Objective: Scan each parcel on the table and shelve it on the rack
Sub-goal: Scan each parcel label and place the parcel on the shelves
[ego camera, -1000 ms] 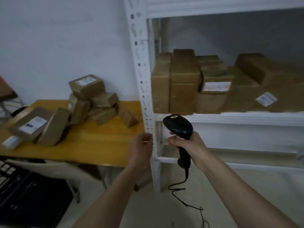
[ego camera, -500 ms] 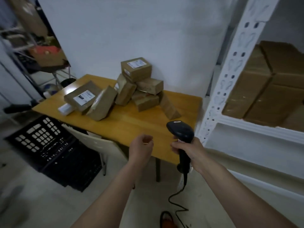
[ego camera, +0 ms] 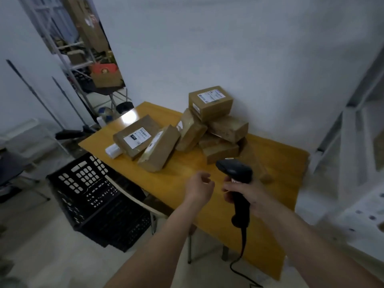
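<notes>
- While the right hand (ego camera: 252, 195) hangs over the near part of the yellow wooden surface (ego camera: 278, 163), its fingers (ego camera: 228, 187) are curled round the grip of a black handheld barcode scanner (ego camera: 236, 181); the scanner head points away toward the parcels; its black cable (ego camera: 241, 258) hangs down below the hand.
- Left hand (ego camera: 199, 189) is just beside the right, apart from the scanner; fingers loosely curled, holding nothing.
- Brown cardboard parcels are heaped at the far side of the surface near the white wall (ego camera: 249, 48); the topmost labelled brown box (ego camera: 209, 102) rests on the pile; a plain brown box (ego camera: 228, 127) lies beneath it to the right; a tilted brown box (ego camera: 191, 132) leans against the pile's left.
- To the left, a flat brown parcel with a white shipping label (ego camera: 136, 136) lies on the surface; a second brown parcel standing on its edge (ego camera: 159, 150) leans against it; a small white wrapped packet (ego camera: 112, 150) lies at its left end.
- White metal rack (ego camera: 353, 129) stands at the right edge, blurred; its contents cannot be made out.
- Black plastic crate (ego camera: 97, 194) sits on the floor left of the surface.
</notes>
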Motion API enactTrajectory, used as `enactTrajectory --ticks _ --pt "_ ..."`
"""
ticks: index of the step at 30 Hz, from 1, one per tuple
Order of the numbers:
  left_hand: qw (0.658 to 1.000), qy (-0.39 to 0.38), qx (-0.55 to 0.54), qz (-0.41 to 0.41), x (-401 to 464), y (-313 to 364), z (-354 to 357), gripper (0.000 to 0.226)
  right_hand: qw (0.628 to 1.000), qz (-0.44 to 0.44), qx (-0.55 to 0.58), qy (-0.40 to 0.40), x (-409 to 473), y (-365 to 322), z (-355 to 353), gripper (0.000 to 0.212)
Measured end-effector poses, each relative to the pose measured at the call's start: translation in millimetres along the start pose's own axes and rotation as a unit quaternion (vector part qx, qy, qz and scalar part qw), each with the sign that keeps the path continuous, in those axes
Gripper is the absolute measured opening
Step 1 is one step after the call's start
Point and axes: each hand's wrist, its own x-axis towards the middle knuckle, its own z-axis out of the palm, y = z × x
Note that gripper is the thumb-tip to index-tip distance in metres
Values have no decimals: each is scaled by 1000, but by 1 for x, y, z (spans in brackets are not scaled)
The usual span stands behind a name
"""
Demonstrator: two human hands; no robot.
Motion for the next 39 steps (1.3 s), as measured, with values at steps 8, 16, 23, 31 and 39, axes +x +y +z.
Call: enactTrajectory --ticks 8,16,23,31,39 --pt "929 26 -299 -218 69 -24 -37 43 998 34 1 -48 58 -24 40 9" --pt "771 91 -535 -332 133 -58 -80 81 993 62 3 -100 96 -36 70 6" --pt "709 116 -594 -361 195 -90 -126 77 995 72 -6 -71 142 -45 123 13" --pt "686 71 -582 -431 254 -136 -146 87 997 68 27 -2 183 -36 170 16" --pt "586 -41 -698 -410 265 -178 -140 94 996 71 8 43 201 -19 188 10"
